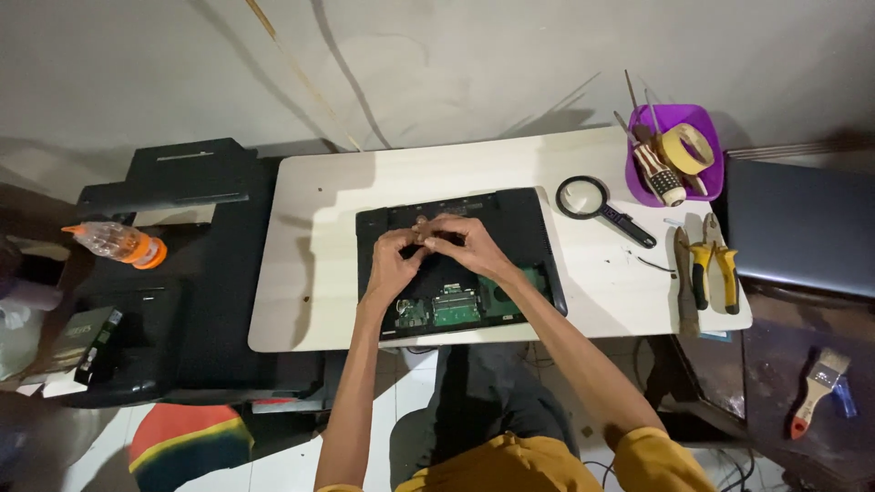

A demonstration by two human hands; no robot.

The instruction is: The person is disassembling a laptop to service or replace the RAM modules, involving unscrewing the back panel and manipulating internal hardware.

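My left hand [394,258] and right hand [465,241] meet fingertip to fingertip, curled, apparently pinching something too small to tell, over the far half of the opened laptop [519,232] lying mid-table [301,273], long axis parallel to the near edge.

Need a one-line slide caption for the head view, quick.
Both hands, left hand and right hand, meet over an opened laptop base on a white table, pliers and magnifying glass alongside.

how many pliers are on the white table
1. The yellow-handled pliers lie on the right end of the white table, below the purple bowl, beside a dark hand tool. The bowl holds more tools, so others may be hidden there.
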